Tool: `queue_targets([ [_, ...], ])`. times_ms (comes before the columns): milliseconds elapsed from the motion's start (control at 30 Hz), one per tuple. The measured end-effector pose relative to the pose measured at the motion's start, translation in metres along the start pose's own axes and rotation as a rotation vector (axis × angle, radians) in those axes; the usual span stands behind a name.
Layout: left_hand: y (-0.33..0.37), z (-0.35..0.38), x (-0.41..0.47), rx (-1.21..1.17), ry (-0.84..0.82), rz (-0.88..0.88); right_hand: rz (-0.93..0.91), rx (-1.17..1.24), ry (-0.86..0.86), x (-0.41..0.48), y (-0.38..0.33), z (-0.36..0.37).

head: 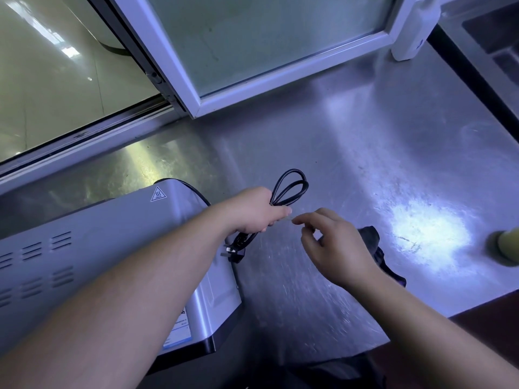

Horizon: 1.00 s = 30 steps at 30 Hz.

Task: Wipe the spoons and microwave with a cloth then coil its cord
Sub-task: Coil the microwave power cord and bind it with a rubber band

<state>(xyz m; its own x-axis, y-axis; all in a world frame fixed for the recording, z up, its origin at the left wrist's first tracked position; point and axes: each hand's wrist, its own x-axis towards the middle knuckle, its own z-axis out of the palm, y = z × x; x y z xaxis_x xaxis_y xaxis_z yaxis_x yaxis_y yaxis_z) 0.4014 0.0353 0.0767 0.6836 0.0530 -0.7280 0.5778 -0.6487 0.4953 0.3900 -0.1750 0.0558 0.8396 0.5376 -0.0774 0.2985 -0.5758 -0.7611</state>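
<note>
Left forearm enters from 7 o'clock and reaches across the microwave (pixel 98 248), which lies on the steel table (pixel 365 141) at 8 o'clock with its vented panel and heat warning sticker facing up. The left hand (pixel 257 211) is near frame centre, knuckles up, its fingers wrapped tight around the bundled black cord (pixel 292 185). The cord's loops stick out of the fist toward 1 o'clock, above the table. The plug (pixel 234 252) hangs out of the fist toward 7 o'clock, just beside the microwave's edge. Right forearm enters from 5 o'clock. The right hand (pixel 337 245) is just at 4 o'clock of the left, back of hand up and wrist slightly bent. Its index finger and thumb are drawn narrow, tips pointing at the left thumb, and the other fingers are loosely curled. A thin pale strand (pixel 289 219) sits between the two hands, too small to tell if the right fingers pinch it. A dark cloth (pixel 372 234) lies crumpled on the table, partly under the right hand. White bottle (pixel 412 29) stands at 1 o'clock, window frame (pixel 252 88) at 12, and a yellow-green object (pixel 505 248) is cut off at 3.
</note>
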Motion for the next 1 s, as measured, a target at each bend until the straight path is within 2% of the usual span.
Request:
queue_targets([
  [67, 0.002, -0.001, 0.001, -0.008, 0.005, -0.004, -0.075, -0.154, -0.013, 0.001, 0.004, 0.006],
  [167, 0.005, -0.001, 0.000, -0.010, 0.011, -0.008, -0.079, -0.277, -0.044, 0.002, 0.004, 0.012],
  [600, 0.015, -0.004, -0.010, 0.068, 0.040, -0.056, -0.161, -0.233, 0.140, 0.003, 0.005, 0.003],
  [800, 0.020, -0.005, -0.015, 0.077, 0.031, -0.056, -0.085, -0.380, 0.058, 0.004, 0.009, 0.006],
  [1000, 0.021, 0.002, -0.015, 0.096, 0.065, -0.072, -0.177, -0.160, 0.001, 0.005, 0.003, 0.008],
])
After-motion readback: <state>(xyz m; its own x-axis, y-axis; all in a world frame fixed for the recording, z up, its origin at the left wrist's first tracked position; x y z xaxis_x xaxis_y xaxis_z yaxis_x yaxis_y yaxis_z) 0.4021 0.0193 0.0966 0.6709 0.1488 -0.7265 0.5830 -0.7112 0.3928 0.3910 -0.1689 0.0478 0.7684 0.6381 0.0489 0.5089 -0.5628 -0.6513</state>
